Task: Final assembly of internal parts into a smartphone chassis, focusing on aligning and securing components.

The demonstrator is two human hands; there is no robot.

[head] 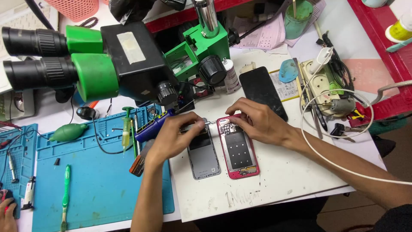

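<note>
My left hand (174, 136) rests over the top of a grey phone back cover (203, 155) and pinches a thin metal tool (201, 123) whose tip points right. My right hand (257, 122) presses its fingers on the top end of an opened phone with a red frame (237, 148), next to the tool tip. Both phone parts lie side by side on a white board (274, 180). What the fingers of my right hand hold, if anything, is hidden.
A green and black microscope (107, 64) overhangs the back left. A blue work mat (103, 180) holds a green toothbrush (65, 193), syringe and blower. A black phone screen (262, 90), power strip (322, 86) and white cable (326, 159) lie to the right. Another person's hand (6, 215) shows bottom left.
</note>
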